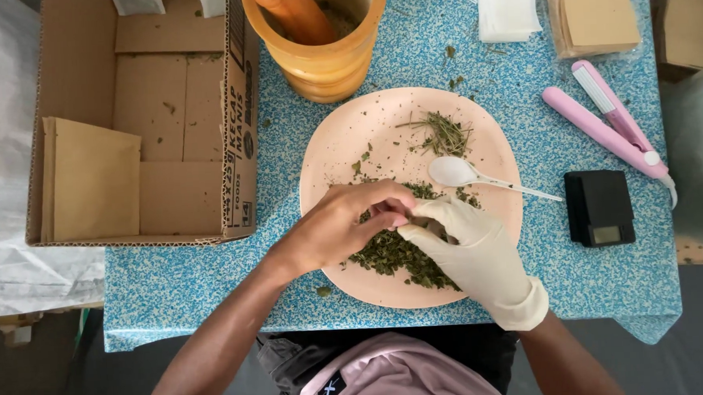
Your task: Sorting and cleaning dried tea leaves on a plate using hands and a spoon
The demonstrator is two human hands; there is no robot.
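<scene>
Over the round, pale peach plate (pixel 341 143), the bare left hand (pixel 345 225) comes in from the lower left with its fingers (pixel 384 212) curled together, tips bunched in a pinch that meets the other hand just above the heap of dried, dark green crushed leaves (pixel 393 255); what sits inside the pinch is too small to make out. The right hand (pixel 468 248), in a cream latex glove, reaches in from the lower right, palm down, its fingers (pixel 427 214) drawn close and pointing left so that the tips touch those of the left hand. The leaf heap lies on the near half of the plate, partly under both hands. On the far side of the plate rests a small tangle of thin greenish stems (pixel 446 134), and just beside it a white plastic spoon (pixel 481 176) lies with its bowl on the plate and its handle out over the right rim. The plate sits on a blue speckled counter (pixel 213 282). Beyond it stands an orange-yellow wooden mortar (pixel 326 64) with a wooden pestle (pixel 292 14) leaning inside. To the left is an open brown cardboard box (pixel 166 119); to the right lie a pink hinged sealing tool (pixel 609 127) and a small black pocket scale (pixel 599 206).
</scene>
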